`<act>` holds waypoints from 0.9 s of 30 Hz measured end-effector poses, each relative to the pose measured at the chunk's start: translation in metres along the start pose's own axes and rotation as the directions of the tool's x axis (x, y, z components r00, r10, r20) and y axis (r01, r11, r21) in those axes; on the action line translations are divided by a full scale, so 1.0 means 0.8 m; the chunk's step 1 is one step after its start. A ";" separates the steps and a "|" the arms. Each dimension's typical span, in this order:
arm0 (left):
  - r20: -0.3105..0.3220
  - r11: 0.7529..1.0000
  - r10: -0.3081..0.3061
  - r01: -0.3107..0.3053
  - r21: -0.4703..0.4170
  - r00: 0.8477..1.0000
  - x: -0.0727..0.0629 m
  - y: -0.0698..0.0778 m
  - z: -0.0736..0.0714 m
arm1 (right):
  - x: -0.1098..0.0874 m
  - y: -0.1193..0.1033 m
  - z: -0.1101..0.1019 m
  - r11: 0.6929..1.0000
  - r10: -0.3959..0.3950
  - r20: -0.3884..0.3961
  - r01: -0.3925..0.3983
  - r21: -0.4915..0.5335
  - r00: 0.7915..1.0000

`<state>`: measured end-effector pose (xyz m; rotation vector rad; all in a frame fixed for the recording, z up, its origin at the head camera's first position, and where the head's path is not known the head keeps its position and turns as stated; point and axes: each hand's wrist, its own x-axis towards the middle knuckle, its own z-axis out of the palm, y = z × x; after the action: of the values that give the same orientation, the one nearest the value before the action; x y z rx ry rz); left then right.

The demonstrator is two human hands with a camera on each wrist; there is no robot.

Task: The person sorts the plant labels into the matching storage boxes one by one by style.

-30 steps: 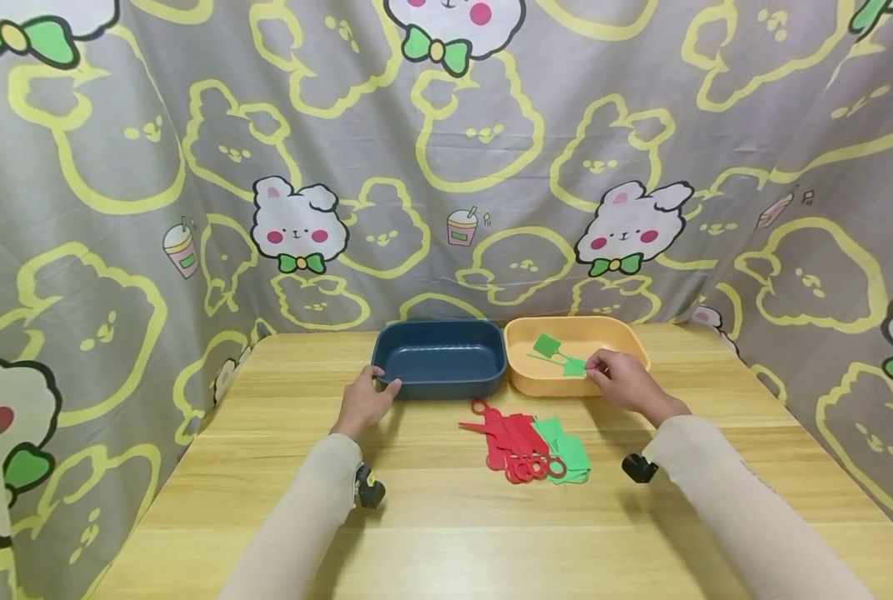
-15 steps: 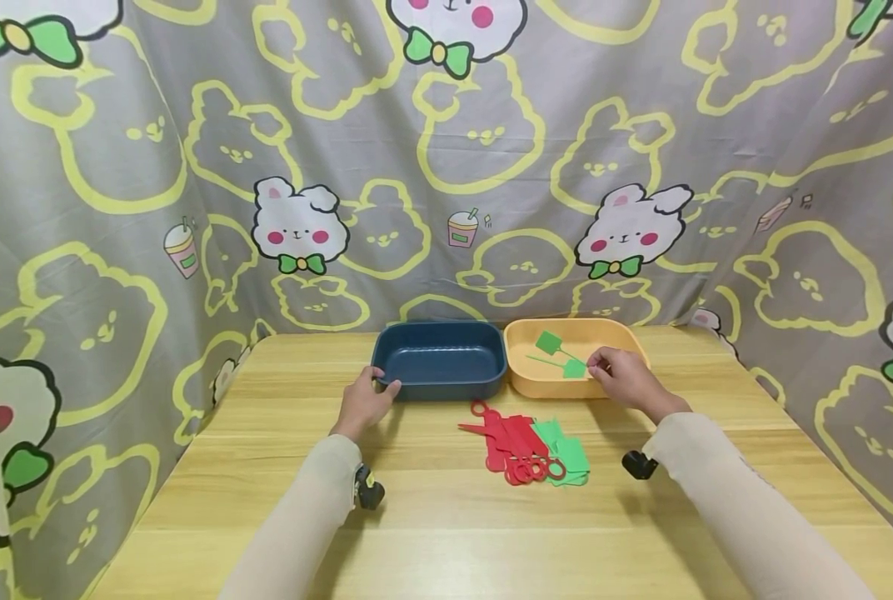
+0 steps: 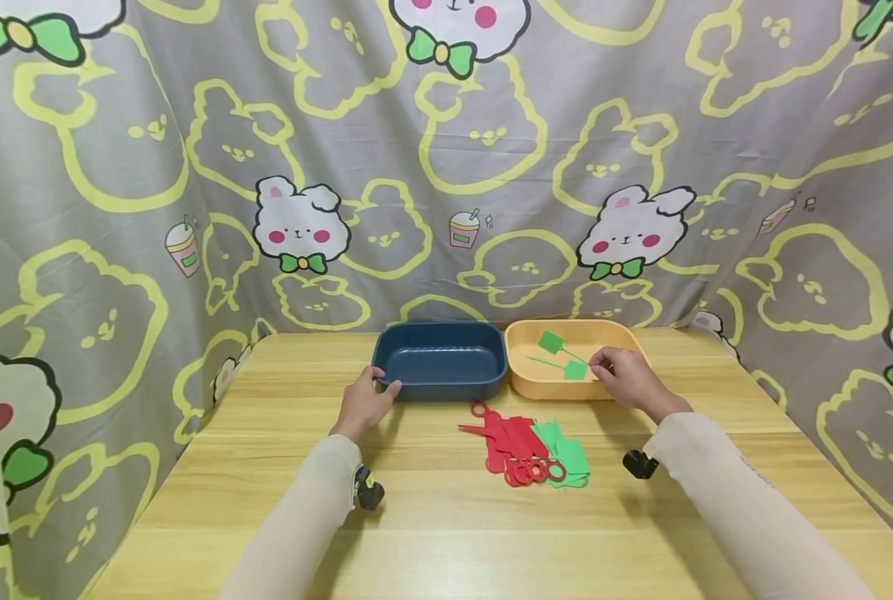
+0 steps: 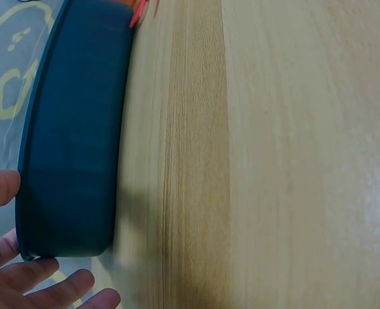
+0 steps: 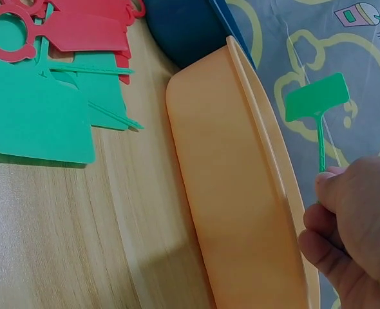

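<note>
At the near left corner of a dark blue plastic basin [image 3: 439,390], my left hand [image 3: 364,406] holds the rim with thumb and fingers. My right hand [image 3: 630,379] is over the near right part of an orange basin [image 3: 544,387]. Its thumb and fingertips pinch the thin stem of a green plant label [image 5: 317,98], whose flat head points up in the right wrist view. A second green plant label [image 3: 575,369] lies in the orange basin, with its stem toward the left.
In front of the basins, red tags [image 3: 517,437], some with ring ends, lie in a pile on the wooden table [image 3: 446,533]. Green plant labels [image 3: 570,454] lie against the pile's right side. A patterned grey curtain [image 3: 386,150] hangs behind and at both sides.
My right hand has shifted very slightly to the right with the pinched label, and more of its stem shows. The left hand and the blue basin have stayed still.
</note>
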<state>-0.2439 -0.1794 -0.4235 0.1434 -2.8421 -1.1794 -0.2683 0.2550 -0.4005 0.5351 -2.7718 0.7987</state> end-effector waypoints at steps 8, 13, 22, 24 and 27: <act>0.003 1.000 -0.004 0.004 0.003 1.000 0.000 0.001 0.000 | 0.001 0.004 -0.001 1.000 0.004 -0.005 -0.004 -0.001 1.000; -0.002 1.000 -0.003 0.003 0.001 1.000 0.001 0.000 0.001 | 0.001 0.004 0.000 1.000 0.004 -0.061 -0.004 0.000 0.998; -0.017 1.000 0.024 -0.024 0.012 1.000 0.005 -0.006 0.003 | -0.002 0.005 0.005 1.000 -0.003 -0.069 0.005 0.025 0.998; -0.015 1.000 0.026 -0.026 0.010 1.000 0.005 -0.006 0.003 | -0.003 0.005 0.007 1.000 -0.013 -0.067 0.015 0.025 0.998; -0.012 1.000 0.025 -0.025 0.009 1.000 0.005 -0.006 0.003 | -0.005 0.003 0.009 0.999 -0.026 -0.054 0.028 0.026 0.998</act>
<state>-0.2479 -0.1818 -0.4283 0.1146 -2.8305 -1.1578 -0.2660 0.2540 -0.4091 0.5465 -2.7025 0.8324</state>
